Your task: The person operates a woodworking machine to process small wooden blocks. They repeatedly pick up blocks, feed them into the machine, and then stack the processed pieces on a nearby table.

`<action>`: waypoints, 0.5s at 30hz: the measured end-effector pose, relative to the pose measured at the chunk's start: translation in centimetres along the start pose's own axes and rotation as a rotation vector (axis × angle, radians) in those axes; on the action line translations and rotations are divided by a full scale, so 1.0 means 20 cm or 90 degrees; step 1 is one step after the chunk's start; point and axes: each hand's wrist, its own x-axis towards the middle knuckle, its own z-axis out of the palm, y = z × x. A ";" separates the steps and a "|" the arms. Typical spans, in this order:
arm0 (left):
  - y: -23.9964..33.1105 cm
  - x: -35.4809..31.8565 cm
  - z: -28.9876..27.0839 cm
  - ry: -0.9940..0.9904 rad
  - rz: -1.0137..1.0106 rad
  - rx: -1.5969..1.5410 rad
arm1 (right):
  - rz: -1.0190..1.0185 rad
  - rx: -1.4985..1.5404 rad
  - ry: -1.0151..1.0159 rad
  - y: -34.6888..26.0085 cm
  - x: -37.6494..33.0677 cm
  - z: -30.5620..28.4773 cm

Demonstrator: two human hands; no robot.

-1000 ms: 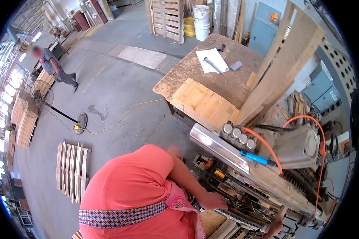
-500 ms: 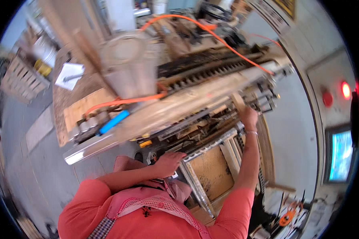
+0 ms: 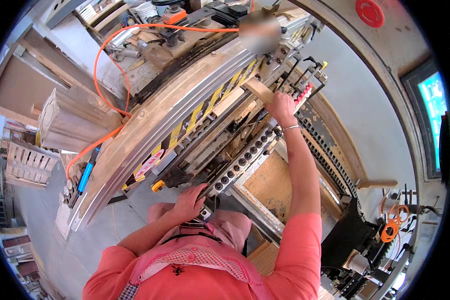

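Observation:
My right hand (image 3: 281, 108) is closed round a short wooden strip (image 3: 259, 91), which sticks out toward the machine's long beam (image 3: 150, 112). Below it runs a pale metal rail (image 3: 224, 188) with a row of round black fittings (image 3: 247, 156). My left hand (image 3: 189, 202) lies at the near end of this rail, its fingers stretched out together and partly turned from view; nothing shows in them. To the right of the rail is a brown board (image 3: 270, 182) inside the machine's frame.
An orange hose (image 3: 101, 70) loops over the beam. A blue-handled tool (image 3: 86, 175) sits near the beam's left end. Right of my arm stand a black toothed chain (image 3: 330, 150), a lit screen (image 3: 431, 110) and a red push button (image 3: 370, 12). Coiled orange tubing (image 3: 394, 227) hangs at lower right.
The whole view has swung, so the beam slants more steeply and the background has shifted. My right hand still grips the wooden strip; my left hand stays at the rail's end.

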 end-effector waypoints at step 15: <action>0.03 0.03 0.00 0.008 0.016 0.012 | -0.025 0.016 0.035 -0.01 0.01 0.00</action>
